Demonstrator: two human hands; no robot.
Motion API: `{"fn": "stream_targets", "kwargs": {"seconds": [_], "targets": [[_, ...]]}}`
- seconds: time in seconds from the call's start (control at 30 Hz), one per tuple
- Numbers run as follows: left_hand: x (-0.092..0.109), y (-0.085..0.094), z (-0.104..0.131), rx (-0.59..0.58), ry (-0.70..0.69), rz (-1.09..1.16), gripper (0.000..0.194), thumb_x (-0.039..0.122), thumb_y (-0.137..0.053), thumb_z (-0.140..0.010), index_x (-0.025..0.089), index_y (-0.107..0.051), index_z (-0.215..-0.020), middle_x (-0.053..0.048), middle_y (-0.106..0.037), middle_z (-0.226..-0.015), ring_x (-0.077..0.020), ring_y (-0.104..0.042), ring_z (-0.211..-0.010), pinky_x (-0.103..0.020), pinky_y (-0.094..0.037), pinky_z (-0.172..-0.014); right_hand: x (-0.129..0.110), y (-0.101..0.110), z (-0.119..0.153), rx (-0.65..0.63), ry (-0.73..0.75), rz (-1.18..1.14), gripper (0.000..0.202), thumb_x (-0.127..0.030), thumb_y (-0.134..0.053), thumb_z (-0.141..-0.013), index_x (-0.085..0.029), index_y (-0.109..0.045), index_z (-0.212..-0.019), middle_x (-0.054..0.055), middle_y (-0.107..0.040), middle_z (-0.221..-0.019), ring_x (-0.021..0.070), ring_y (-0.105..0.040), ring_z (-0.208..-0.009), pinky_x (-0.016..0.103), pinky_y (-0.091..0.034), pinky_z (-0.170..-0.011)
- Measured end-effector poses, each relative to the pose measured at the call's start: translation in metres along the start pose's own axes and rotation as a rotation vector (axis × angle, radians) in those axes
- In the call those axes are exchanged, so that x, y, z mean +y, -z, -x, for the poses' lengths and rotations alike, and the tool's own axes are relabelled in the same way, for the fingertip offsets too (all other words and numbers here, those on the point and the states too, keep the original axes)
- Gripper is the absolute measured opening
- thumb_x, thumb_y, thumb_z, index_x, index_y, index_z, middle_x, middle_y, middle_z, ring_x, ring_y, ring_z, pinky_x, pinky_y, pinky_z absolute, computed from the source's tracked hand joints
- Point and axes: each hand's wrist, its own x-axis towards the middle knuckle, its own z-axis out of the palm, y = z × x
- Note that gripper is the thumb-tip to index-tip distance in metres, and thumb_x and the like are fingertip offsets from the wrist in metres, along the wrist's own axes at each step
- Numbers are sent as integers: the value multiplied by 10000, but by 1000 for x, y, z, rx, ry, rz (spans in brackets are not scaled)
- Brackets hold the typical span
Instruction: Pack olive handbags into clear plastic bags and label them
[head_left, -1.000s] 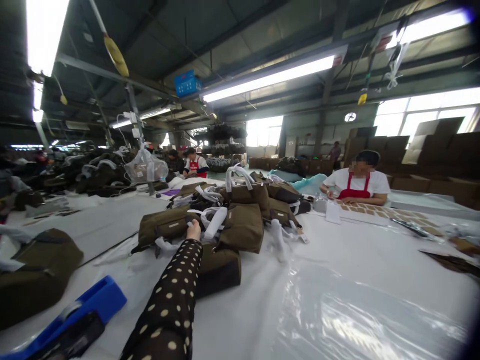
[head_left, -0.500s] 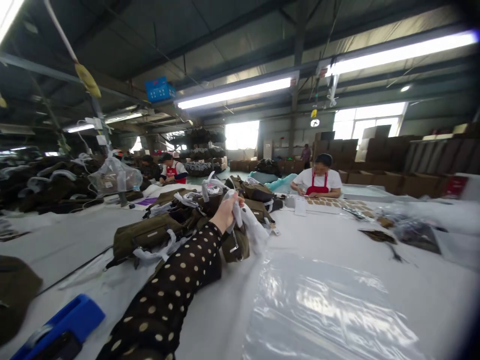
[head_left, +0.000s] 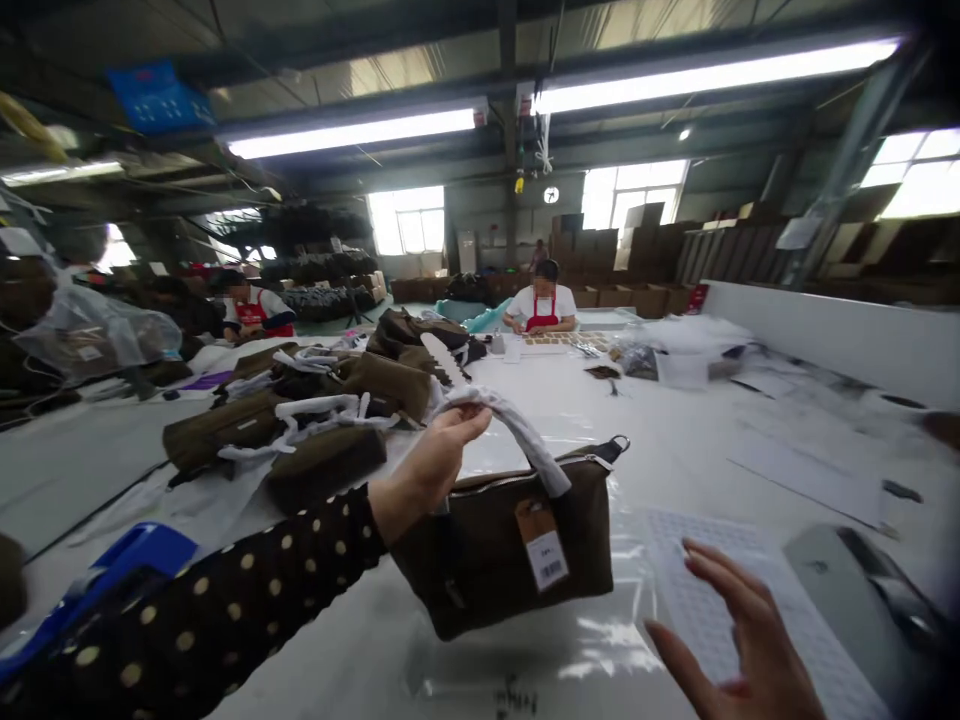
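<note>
My left hand [head_left: 429,462] grips the white-wrapped handle of a dark olive handbag [head_left: 502,545], its fingers closed round the strap. The bag hangs tilted over the table, with its zipper along the top and a brown and white hang tag [head_left: 545,550] on its front. To the right, my right hand [head_left: 750,640] has thumb and fingers spread, with nothing between them. It is apart from the bag, over a sheet of printed white labels [head_left: 720,550]. Clear plastic [head_left: 607,650] lies beneath the bag.
More olive bags [head_left: 330,460] with wrapped handles are piled at the left. A blue tape dispenser [head_left: 142,555] lies near the left front. Across the table sits a co-worker [head_left: 541,300] in a red apron. A grey device [head_left: 855,590] stands at the right.
My left hand has lifted the handbag off the pile and brought it nearer, to the front of the table. My right hand has come into view. The view has turned right.
</note>
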Motion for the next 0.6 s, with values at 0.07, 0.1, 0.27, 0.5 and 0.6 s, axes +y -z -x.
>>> {"fn": "stream_targets", "kwargs": {"seconds": [0.07, 0.1, 0.27, 0.5, 0.6], "targets": [[-17, -18, 33, -84, 43, -38, 248, 282, -664, -727, 184, -655, -955, -46, -631, -1054, -207, -505, -1088, -324, -316, -992, -4, 14, -5, -48, 109, 115, 589, -378, -585, -781, -203, -361, -1297, 135, -452, -1265, 327, -440, -1154, 548, -423, -918], [-24, -26, 46, -106, 62, -74, 288, 295, -659, -731, 190, -644, -999, -53, -612, -1110, -225, -482, -1126, -345, -301, -1011, -7, 20, -4, -61, 155, 135, 610, -369, -587, -782, -186, -346, -1312, 145, -446, -1267, 330, -432, -1158, 548, -416, -920], [-42, -50, 89, -219, 100, -366, 364, 320, -622, -752, 210, -596, -1098, -68, -548, -1227, -276, -432, -1192, -411, -286, -1034, -18, 19, 28, -144, 577, 137, 416, -133, -561, -793, -261, -511, -1186, 68, -461, -1258, 257, -434, -1162, 437, -412, -948], [-49, -65, 103, -301, 21, -529, 405, 293, -615, -743, 214, -561, -1137, -66, -591, -1136, -268, -434, -1185, -402, -276, -1046, -27, -46, 44, -350, 1063, 176, 242, -104, -414, -824, -184, -625, -736, 28, -627, -779, 193, -578, -845, 427, -416, -959], [-42, -65, 107, -304, 7, -600, 395, 352, -587, -778, 194, -557, -1139, -89, -576, -1161, -268, -425, -1194, -402, -260, -1058, -36, -61, 29, -379, 916, 137, 278, -129, -392, -822, -189, -568, -616, 19, -535, -569, 146, -510, -553, 356, -510, -767]]}}
